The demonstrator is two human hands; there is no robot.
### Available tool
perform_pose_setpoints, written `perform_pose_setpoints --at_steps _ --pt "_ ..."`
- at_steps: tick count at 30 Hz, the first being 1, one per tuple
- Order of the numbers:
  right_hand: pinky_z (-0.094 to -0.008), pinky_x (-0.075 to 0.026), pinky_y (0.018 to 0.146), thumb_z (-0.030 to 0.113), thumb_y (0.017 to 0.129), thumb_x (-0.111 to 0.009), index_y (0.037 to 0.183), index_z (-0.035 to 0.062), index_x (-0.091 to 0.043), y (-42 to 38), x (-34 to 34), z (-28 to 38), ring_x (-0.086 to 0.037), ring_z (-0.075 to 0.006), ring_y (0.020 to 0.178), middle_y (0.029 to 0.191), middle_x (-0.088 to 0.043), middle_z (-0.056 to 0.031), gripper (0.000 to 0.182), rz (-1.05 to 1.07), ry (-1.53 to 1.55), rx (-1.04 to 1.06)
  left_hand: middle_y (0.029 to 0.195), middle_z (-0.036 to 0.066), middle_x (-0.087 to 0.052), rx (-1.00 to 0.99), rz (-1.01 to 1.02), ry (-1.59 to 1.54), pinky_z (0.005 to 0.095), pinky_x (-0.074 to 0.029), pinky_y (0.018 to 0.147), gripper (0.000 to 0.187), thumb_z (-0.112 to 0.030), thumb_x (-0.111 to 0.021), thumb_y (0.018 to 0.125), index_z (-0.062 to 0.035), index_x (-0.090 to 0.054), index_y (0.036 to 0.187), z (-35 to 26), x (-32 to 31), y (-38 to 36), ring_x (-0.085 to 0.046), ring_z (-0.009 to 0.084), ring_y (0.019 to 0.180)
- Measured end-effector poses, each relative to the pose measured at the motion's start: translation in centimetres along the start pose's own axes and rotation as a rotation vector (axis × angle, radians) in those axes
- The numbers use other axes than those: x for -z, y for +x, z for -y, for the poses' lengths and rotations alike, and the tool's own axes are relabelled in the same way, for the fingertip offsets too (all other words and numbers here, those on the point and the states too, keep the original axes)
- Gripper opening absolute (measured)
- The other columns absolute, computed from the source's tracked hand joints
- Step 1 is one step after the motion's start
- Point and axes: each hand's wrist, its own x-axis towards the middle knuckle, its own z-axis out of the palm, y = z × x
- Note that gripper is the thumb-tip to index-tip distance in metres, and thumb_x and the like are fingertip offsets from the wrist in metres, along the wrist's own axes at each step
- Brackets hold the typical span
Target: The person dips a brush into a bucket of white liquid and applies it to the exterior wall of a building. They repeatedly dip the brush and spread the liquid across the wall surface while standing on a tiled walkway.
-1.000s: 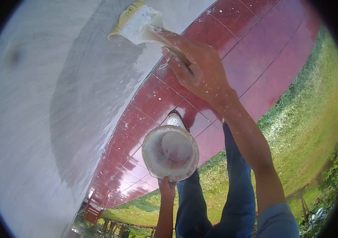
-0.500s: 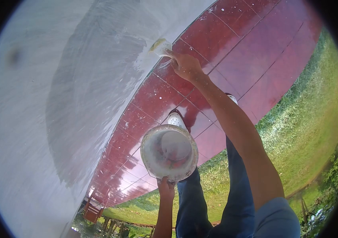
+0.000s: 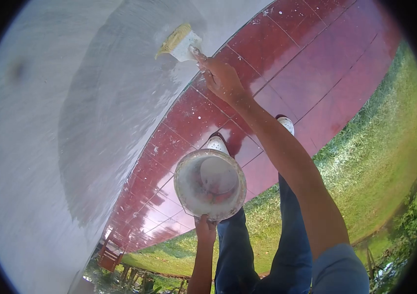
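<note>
My right hand (image 3: pixel 218 73) grips a wide paintbrush (image 3: pixel 178 43) by its pale, paint-smeared handle. The tan bristles press against the white-grey wall (image 3: pixel 115 93), just above where it meets the floor. A large darker, wet-looking patch spreads over the wall around and below the brush. Down at the front, my left hand (image 3: pixel 205 227) is closed on the near rim of a paint-stained bucket (image 3: pixel 185 183). Whitish liquid shows in the bottom of the bucket. Part of the left hand's fingers is hidden by the rim.
Glossy red floor tiles (image 3: pixel 286 93) with white paint spots run along the wall's base. My white shoes (image 3: pixel 216 143) stand on them, one partly behind the bucket. Grass (image 3: pixel 365 142) borders the tiles on the right. A reddish-brown wooden chair (image 3: pixel 110 255) stands at the lower left.
The paintbrush has moved up and left, away from the wall's bottom edge and further onto the wall, and its bristles show more fully. The bucket stays nearly in place.
</note>
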Motion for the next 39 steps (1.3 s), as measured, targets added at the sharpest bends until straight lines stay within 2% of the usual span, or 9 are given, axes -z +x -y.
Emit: perform_pose_setpoints --at_steps 6,9,14,18,23,27,30,36,39 --pt "-0.0459 -0.054 0.071 0.016 0.090 -0.056 0.128 0.0147 -0.058 -4.3 -2.4 -5.6 -0.066 -0.0356 0.082 0.097 -0.068 -0.0157 0.038 0.362 -0.460 -0.486 0.135 0.011 -0.044 0.002 -0.020 -0.041 0.0556 -0.047 0.092 0.062 -0.006 -0.057 0.083 -0.0156 -0.034 0.140 0.8 1.8 0.8 -0.048 0.0324 0.122" --pt "-0.0452 -0.053 0.069 0.019 0.092 -0.054 0.126 0.0067 -0.058 -2.0 -2.2 0.8 -0.067 -0.0366 0.079 0.087 -0.068 -0.0209 0.036 0.176 -0.262 -0.384 0.135 0.011 -0.045 0.017 -0.028 -0.052 0.0548 -0.047 0.092 0.060 -0.008 -0.057 0.085 -0.0153 -0.034 0.139 0.9 2.1 0.5 -0.049 0.0322 0.121" --pt "-0.0300 -0.048 0.058 0.016 0.092 -0.058 0.120 -0.0030 -0.058 -0.6 3.9 16.4 -0.063 -0.0197 0.059 0.072 -0.064 -0.0183 0.033 -0.016 0.227 -0.449 0.134 0.011 -0.046 0.023 -0.023 -0.072 0.0522 -0.049 0.090 0.059 -0.009 -0.057 0.084 -0.0150 -0.034 0.139 0.8 2.6 0.3 -0.050 0.0309 0.120" --pt "-0.0265 -0.040 0.050 0.020 0.095 -0.059 0.119 -0.0027 -0.058 -1.6 3.4 18.7 -0.049 -0.0094 0.053 0.062 -0.056 -0.0095 0.033 -0.164 0.511 -0.103 0.133 0.011 -0.047 0.008 -0.025 -0.084 0.0518 -0.048 0.090 0.059 -0.008 -0.057 0.084 -0.0148 -0.035 0.139 0.4 3.0 0.3 -0.050 0.0306 0.120" --pt "-0.0333 -0.041 0.053 0.032 0.100 -0.047 0.117 -0.0021 -0.056 -1.5 -6.8 5.2 -0.047 -0.0191 0.052 0.062 -0.052 -0.0145 0.039 -0.059 0.443 -0.322 0.136 0.013 -0.045 -0.004 0.010 -0.127 0.0560 -0.049 0.091 0.063 -0.003 -0.052 0.085 -0.0135 -0.030 0.143 0.2 4.4 0.9 -0.049 0.0346 0.122" --pt "-0.0472 -0.049 0.078 0.037 0.099 -0.041 0.118 -0.0031 -0.058 -5.8 -11.3 -6.3 -0.065 -0.0403 0.090 0.094 -0.066 -0.0262 0.048 0.061 0.164 -0.655 0.135 0.012 -0.046 -0.013 -0.058 -0.145 0.0550 -0.049 0.092 0.060 -0.003 -0.052 0.085 -0.0135 -0.033 0.141 -0.2 4.6 1.0 -0.050 0.0342 0.121" --pt "-0.0503 -0.047 0.087 0.041 0.098 -0.041 0.110 -0.0032 -0.063 -7.0 -10.9 -10.3 -0.060 -0.0447 0.104 0.108 -0.064 -0.0275 0.051 0.273 -0.036 -0.905 0.139 0.012 -0.042 0.009 -0.003 -0.116 0.0541 -0.043 0.100 0.063 -0.008 -0.057 0.084 -0.0145 -0.032 0.142 -0.6 5.7 1.3 -0.044 0.0325 0.127" --pt "-0.0507 -0.047 0.071 0.031 0.096 -0.048 0.084 -0.0030 -0.064 -2.1 -5.8 5.0 -0.062 -0.0443 0.079 0.081 -0.063 -0.0262 0.039 0.132 -0.144 -0.559 0.139 0.013 -0.041 -0.017 -0.011 -0.108 0.0528 -0.043 0.100 0.064 -0.010 -0.059 0.084 -0.0126 -0.032 0.142 -1.3 5.6 1.4 -0.044 0.0321 0.127" --pt "-0.0424 -0.043 0.057 0.028 0.097 -0.050 0.080 -0.0022 -0.062 -2.9 -1.0 16.5 -0.056 -0.0335 0.059 0.063 -0.055 -0.0199 0.036 0.073 0.225 -0.543 0.138 0.013 -0.043 -0.014 -0.013 -0.136 0.0521 -0.043 0.100 0.063 -0.010 -0.059 0.084 -0.0116 -0.033 0.141 -1.7 5.2 1.2 -0.045 0.0321 0.127"
